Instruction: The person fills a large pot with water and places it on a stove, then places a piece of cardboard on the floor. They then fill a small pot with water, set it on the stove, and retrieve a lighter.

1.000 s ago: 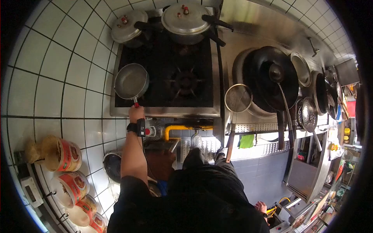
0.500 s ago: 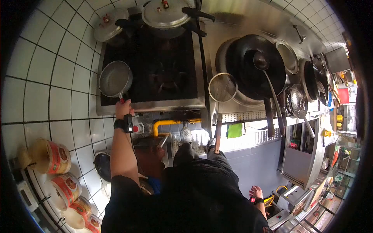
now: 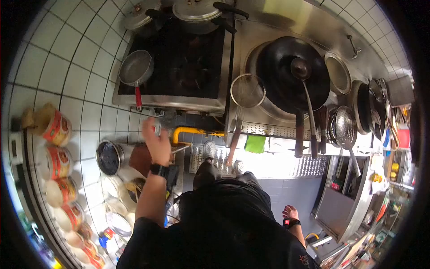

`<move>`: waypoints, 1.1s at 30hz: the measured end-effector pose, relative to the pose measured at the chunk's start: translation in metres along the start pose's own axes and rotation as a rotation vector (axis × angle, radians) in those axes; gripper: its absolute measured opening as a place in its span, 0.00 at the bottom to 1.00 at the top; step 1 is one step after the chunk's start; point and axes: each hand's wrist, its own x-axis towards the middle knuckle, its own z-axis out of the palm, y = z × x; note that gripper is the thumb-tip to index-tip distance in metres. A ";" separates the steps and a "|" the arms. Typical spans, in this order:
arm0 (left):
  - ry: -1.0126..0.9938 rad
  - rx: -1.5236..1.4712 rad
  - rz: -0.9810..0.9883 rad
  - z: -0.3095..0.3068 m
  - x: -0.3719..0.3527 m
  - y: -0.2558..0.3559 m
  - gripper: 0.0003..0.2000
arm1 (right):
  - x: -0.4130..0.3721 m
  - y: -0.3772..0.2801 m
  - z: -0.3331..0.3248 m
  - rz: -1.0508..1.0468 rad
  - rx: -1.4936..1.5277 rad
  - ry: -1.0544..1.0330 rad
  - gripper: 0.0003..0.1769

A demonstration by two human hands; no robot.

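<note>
My left hand [image 3: 157, 142] is up off the stove, a little blurred, with its fingers stretched out and nothing visible in it. Just beyond its fingertips, a small saucepan [image 3: 136, 68] with a red handle [image 3: 138, 96] rests on the near left of the black stove top [image 3: 172, 85]. The handle sticks out over the front edge, apart from my hand. A small grey and red fitting [image 3: 156, 128] shows partly behind the fingers. Low at my right side hangs my right hand [image 3: 290, 212], loosely open, touching nothing.
Two lidded pots [image 3: 197, 10] stand at the stove's back. To the right are a large black wok [image 3: 277, 67] with a ladle [image 3: 301, 68] in it, a long-handled strainer [image 3: 247, 91] and several pans. A yellow pipe [image 3: 192, 130] runs below the stove. Several labelled tubs [image 3: 58, 162] line the left.
My left hand has let go of the saucepan's red handle and drawn back towards me. The saucepan stays on the stove. The view has shifted; my right hand still hangs at my side.
</note>
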 end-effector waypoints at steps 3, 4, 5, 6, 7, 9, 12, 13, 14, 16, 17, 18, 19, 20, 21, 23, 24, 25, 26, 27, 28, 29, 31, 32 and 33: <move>-0.331 -0.065 -0.191 0.000 -0.096 0.043 0.12 | 0.034 -0.014 -0.039 -0.027 0.050 -0.052 0.22; -0.443 -0.124 -0.232 0.003 -0.127 0.058 0.11 | 0.040 -0.023 -0.050 -0.024 0.022 -0.069 0.22; -0.552 -0.193 -0.294 0.007 -0.161 0.064 0.11 | 0.052 -0.027 -0.062 -0.028 0.009 -0.084 0.22; -0.679 -0.223 -0.382 0.007 -0.190 0.076 0.11 | 0.064 -0.026 -0.077 -0.034 -0.011 -0.082 0.21; -0.742 -0.220 -0.362 0.008 -0.219 0.084 0.11 | 0.069 -0.023 -0.091 -0.040 -0.031 -0.077 0.21; -0.740 -0.161 -0.282 0.007 -0.265 0.103 0.11 | 0.078 -0.034 -0.108 -0.070 -0.097 -0.066 0.19; -0.650 -0.167 -0.295 -0.001 -0.306 0.117 0.11 | 0.096 -0.049 -0.135 -0.079 -0.178 -0.147 0.17; -0.639 -0.161 -0.304 -0.005 -0.313 0.120 0.11 | 0.103 -0.058 -0.138 -0.125 -0.230 -0.146 0.17; -0.566 -0.220 -0.438 -0.009 -0.318 0.122 0.10 | 0.109 -0.066 -0.139 -0.176 -0.281 -0.144 0.18; -0.468 -0.281 -0.581 -0.016 -0.325 0.126 0.10 | 0.119 -0.095 -0.136 -0.198 -0.348 -0.157 0.18; -0.407 -0.362 -0.682 -0.021 -0.326 0.128 0.09 | 0.129 -0.102 -0.138 -0.213 -0.402 -0.159 0.17; -0.339 -0.443 -0.792 -0.023 -0.334 0.134 0.09 | 0.156 -0.106 -0.145 -0.253 -0.376 -0.215 0.17; -0.311 -0.449 -0.819 -0.023 -0.345 0.139 0.09 | 0.144 -0.128 -0.135 -0.255 -0.402 -0.221 0.16; -0.276 -0.471 -0.773 -0.023 -0.351 0.140 0.09 | 0.153 -0.140 -0.136 -0.302 -0.401 -0.245 0.16; -0.235 -0.488 -0.713 -0.022 -0.354 0.137 0.09 | 0.164 -0.154 -0.127 -0.355 -0.392 -0.278 0.15; -0.164 -0.481 -0.672 -0.015 -0.372 0.132 0.09 | 0.154 -0.183 -0.114 -0.419 -0.391 -0.262 0.12; -0.180 -0.463 -0.661 -0.015 -0.376 0.130 0.09 | 0.153 -0.194 -0.106 -0.410 -0.381 -0.267 0.11; -0.199 -0.442 -0.652 -0.015 -0.377 0.131 0.09 | 0.152 -0.201 -0.102 -0.471 -0.379 -0.298 0.14; -0.232 -0.339 -0.574 -0.014 -0.378 0.131 0.09 | 0.150 -0.205 -0.098 -0.497 -0.406 -0.287 0.16; -0.208 -0.331 -0.581 -0.014 -0.382 0.132 0.09 | 0.149 -0.209 -0.094 -0.521 -0.436 -0.275 0.18; -0.217 -0.248 -0.501 -0.018 -0.380 0.143 0.09 | 0.166 -0.212 -0.099 -0.535 -0.543 -0.275 0.19; -0.228 -0.166 -0.424 -0.021 -0.378 0.153 0.09 | 0.167 -0.213 -0.097 -0.543 -0.562 -0.287 0.19; -0.224 -0.179 -0.467 -0.024 -0.386 0.166 0.09 | 0.167 -0.204 -0.101 -0.562 -0.543 -0.324 0.19; -0.228 -0.190 -0.449 -0.026 -0.389 0.168 0.09 | 0.167 -0.202 -0.102 -0.577 -0.622 -0.330 0.18; -0.228 -0.200 -0.425 -0.027 -0.391 0.170 0.09 | 0.165 -0.196 -0.101 -0.568 -0.567 -0.381 0.17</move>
